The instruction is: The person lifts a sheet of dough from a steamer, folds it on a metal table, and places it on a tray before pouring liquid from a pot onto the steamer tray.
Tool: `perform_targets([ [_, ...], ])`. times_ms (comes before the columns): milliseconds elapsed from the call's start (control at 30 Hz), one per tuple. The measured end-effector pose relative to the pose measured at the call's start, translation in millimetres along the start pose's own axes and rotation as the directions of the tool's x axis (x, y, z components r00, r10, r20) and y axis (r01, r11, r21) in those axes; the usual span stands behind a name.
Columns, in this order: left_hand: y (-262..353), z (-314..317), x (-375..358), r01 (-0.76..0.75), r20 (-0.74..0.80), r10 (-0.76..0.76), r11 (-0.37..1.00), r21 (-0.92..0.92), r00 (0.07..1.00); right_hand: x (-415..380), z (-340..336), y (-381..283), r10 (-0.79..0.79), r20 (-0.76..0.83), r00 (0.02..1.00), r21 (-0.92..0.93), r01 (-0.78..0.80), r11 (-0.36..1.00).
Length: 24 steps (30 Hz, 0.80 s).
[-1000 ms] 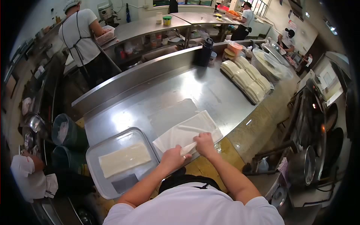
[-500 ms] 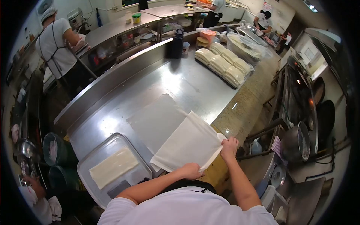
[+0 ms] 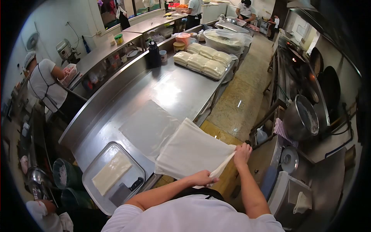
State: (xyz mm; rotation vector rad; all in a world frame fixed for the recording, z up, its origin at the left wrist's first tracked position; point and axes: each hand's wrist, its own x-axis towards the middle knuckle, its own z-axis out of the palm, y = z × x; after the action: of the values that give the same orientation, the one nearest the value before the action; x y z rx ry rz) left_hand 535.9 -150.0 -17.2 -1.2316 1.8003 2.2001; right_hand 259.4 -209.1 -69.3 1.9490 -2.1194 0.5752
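A broad, thin white sheet (image 3: 195, 149), limp like dough or cloth, is stretched between my hands at the table's near edge. My left hand (image 3: 201, 178) is closed on its near corner, and my right hand (image 3: 242, 152) grips the corner on the right. Its near edge is folded between the two hands. The far part of the sheet rests on the table, partly over a clear plastic sheet (image 3: 147, 125). Left of my left hand lies a shallow tray (image 3: 140, 162) with a pale flat slab (image 3: 112, 173) and a black-handled cleaver (image 3: 136, 183) in it.
Pale plastic-wrapped stacks (image 3: 205, 60) sit on a tray at the steel table's (image 3: 127, 96) far end, near a dark bottle (image 3: 154, 54). On the right are a large metal pot (image 3: 301, 118) and stoves. A co-worker (image 3: 46, 85) stands beyond the table's left side.
Both hands still hold the sheet. Its near edge is pulled further out to the right, towards my right hand. My view has shifted, and the cleaver's handle now shows.
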Motion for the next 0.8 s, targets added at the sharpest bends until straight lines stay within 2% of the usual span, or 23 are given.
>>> perform_targets([
  [233, 4.0, 41.0, -10.5, -0.016, -0.058, 0.012, 0.998, -0.060, 0.998, -24.0, -47.1, 26.8, 0.036, -0.084, 0.996, 0.115, -0.026, 0.993],
  [333, 1.0, 33.8, -25.7, -0.079, -0.124, 0.125, 0.942, 0.325, 0.984, -35.8, -77.8, 29.1, 0.052, -0.141, 0.989, 0.199, -0.024, 0.980],
  [433, 39.9, 20.3, -61.7, 0.220, -0.285, -0.027, 0.710, 0.669, 0.958, -61.0, -103.0, 27.4, 0.077, -0.103, 0.992, 0.296, -0.043, 0.954],
  [500, 63.8, 5.3, -83.5, 0.162, -0.313, -0.064, 0.941, 0.298, 0.948, -88.3, -106.1, 24.1, 0.074, -0.051, 0.996, 0.325, -0.053, 0.944],
  [533, 71.1, -2.4, -87.7, 0.118, -0.310, -0.084, 0.989, 0.093, 0.947, -106.4, -103.7, 21.0, 0.067, -0.024, 0.997, 0.323, -0.055, 0.945],
  [567, 55.1, -11.6, -73.3, -0.047, -0.355, 0.027, 0.998, -0.046, 0.934, -123.4, -110.9, 9.0, 0.108, 0.071, 0.992, 0.389, -0.128, 0.912],
  [600, 23.5, -23.4, -44.9, -0.212, -0.407, 0.124, 0.961, -0.179, 0.905, -143.3, -108.8, 5.4, 0.094, 0.298, 0.950, 0.401, -0.214, 0.891],
  [633, 9.0, -31.5, -28.3, -0.370, -0.466, 0.202, 0.878, -0.305, 0.862, -157.5, -104.4, 3.2, 0.054, 0.579, 0.813, 0.333, -0.297, 0.895],
  [700, 21.4, -38.3, -28.2, -0.393, -0.345, 0.243, 0.784, -0.480, 0.907, -166.5, -146.6, -33.6, 0.084, 0.668, 0.739, 0.485, -0.519, 0.704],
  [767, 29.2, -35.5, -21.9, -0.356, -0.178, 0.320, 0.680, -0.641, 0.931, -160.3, -168.1, -64.5, 0.242, 0.472, 0.848, 0.569, -0.502, 0.651],
  [800, 45.7, -25.6, -30.4, -0.254, -0.093, 0.258, 0.714, -0.653, 0.962, -155.2, -179.3, -81.2, 0.323, 0.366, 0.873, 0.605, -0.487, 0.630],
])
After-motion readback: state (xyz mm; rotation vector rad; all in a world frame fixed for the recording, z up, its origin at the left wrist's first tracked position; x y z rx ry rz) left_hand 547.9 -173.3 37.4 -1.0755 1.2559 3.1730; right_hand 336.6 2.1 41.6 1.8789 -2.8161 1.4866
